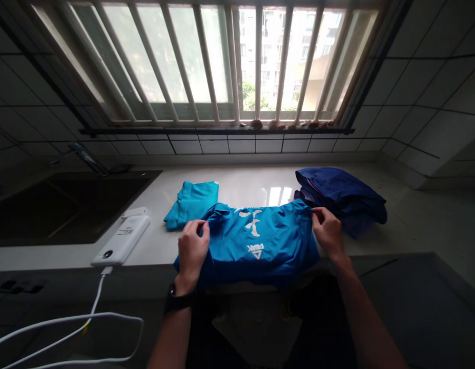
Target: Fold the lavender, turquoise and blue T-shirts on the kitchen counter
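A bright blue T-shirt (256, 246) with white print and the word PEAK lies on the counter's front edge, partly hanging over it. My left hand (193, 251) grips a fold of the shirt at its left end. My right hand (328, 230) pinches the shirt's upper right edge between fingers and thumb. Left of the shirt, a folded teal garment (191, 204) lies close by. To the right, a stack of folded navy clothes (343, 197) sits just past my right hand.
A white power bank (121, 240) with a white cable (95, 302) lies on the white counter (245, 192), left of the shirt. A dark sink (64, 205) and faucet are further left. A barred window (229, 61) and tiled wall stand behind.
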A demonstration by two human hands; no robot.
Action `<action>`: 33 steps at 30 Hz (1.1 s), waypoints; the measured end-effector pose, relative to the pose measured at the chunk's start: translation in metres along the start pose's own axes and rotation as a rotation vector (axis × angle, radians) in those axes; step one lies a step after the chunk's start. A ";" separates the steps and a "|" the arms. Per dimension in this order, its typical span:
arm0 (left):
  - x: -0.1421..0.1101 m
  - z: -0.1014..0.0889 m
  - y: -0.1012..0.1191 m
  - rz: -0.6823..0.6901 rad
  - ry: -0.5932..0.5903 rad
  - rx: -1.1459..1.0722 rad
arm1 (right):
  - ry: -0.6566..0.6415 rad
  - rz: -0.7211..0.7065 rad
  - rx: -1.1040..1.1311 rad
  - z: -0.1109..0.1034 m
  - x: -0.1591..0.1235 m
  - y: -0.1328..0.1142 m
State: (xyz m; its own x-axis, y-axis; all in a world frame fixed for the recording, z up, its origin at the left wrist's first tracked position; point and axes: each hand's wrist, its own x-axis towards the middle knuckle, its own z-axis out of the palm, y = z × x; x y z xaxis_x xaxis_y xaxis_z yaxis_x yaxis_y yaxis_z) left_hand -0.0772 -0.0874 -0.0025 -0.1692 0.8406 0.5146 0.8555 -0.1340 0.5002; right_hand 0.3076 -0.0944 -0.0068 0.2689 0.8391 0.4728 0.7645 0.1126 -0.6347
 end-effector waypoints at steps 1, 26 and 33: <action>-0.002 -0.006 -0.005 -0.062 0.056 0.027 | -0.013 0.006 -0.038 -0.008 -0.001 0.007; 0.064 0.069 0.019 0.224 -0.655 0.388 | -0.680 0.111 -0.564 0.083 0.054 -0.061; 0.086 0.038 0.025 0.363 -0.673 0.166 | -0.650 -0.041 -0.326 0.058 0.069 -0.064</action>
State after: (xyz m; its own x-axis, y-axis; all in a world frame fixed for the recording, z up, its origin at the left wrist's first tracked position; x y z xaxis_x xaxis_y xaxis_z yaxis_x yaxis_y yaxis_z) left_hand -0.0523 0.0009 0.0278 0.4226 0.9039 0.0667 0.8715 -0.4254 0.2438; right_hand 0.2433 -0.0132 0.0314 -0.0887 0.9956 -0.0311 0.9295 0.0715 -0.3620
